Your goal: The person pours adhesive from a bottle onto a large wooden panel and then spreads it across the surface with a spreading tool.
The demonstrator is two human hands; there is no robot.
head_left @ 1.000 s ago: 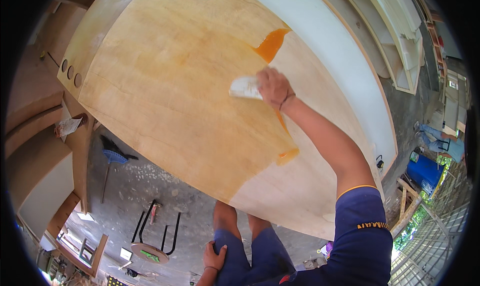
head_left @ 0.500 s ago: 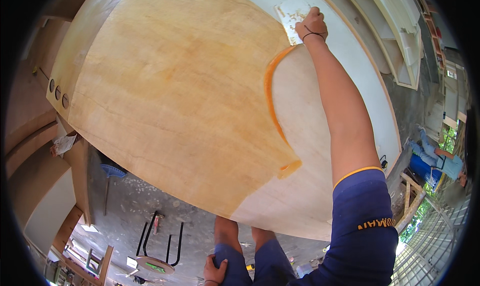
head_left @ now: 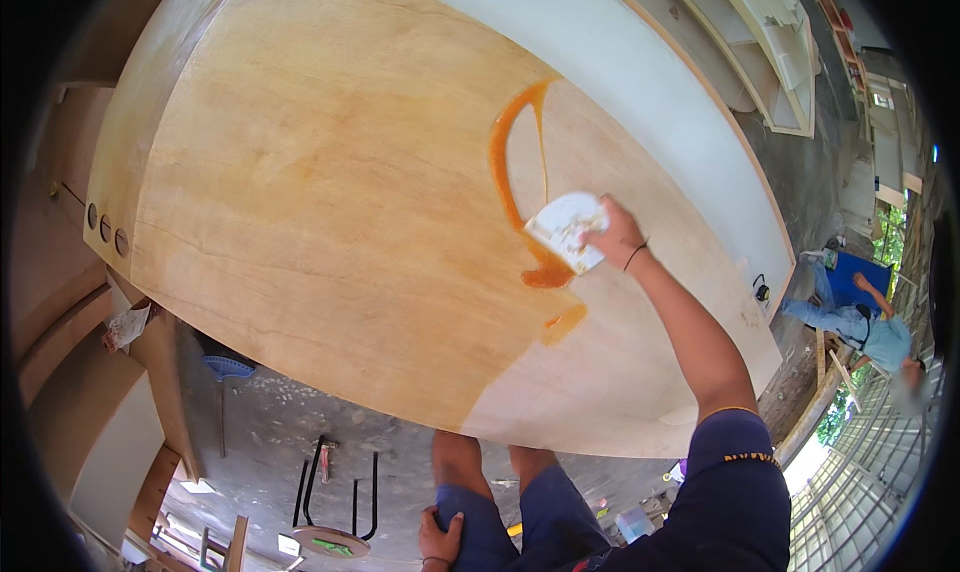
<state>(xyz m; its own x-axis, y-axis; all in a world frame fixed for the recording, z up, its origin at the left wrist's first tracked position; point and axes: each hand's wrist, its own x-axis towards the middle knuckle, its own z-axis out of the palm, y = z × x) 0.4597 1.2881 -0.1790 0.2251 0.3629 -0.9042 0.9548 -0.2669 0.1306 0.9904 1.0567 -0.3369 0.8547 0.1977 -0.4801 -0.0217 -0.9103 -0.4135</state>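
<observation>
My right hand (head_left: 617, 234) is closed on a white plastic spreader (head_left: 568, 220) with brownish smears on its face. The spreader's edge is against a large wooden panel (head_left: 330, 172). An amber, glossy strip of liquid (head_left: 503, 167) curves along the panel from its far part down to the spreader, where it pools. A smaller amber patch lies just nearer to me. Left of the strip the wood is darker and yellowish; right of it the wood is pale and dry-looking. My left hand (head_left: 440, 534) rests on my left thigh, thumb apart from the fingers, holding nothing.
A white strip (head_left: 640, 62) runs along the panel's far right side. A tape measure (head_left: 762, 290) sits at its right edge. Below stand a round stool (head_left: 330, 542), legs up, and a blue dustpan (head_left: 228, 367). Another person (head_left: 880, 337) is at the right, beside wooden frames.
My right hand has drawn the spreader from the far edge back toward me. A thin amber line and a pool of liquid now show along its path. My left hand stays on my thigh.
</observation>
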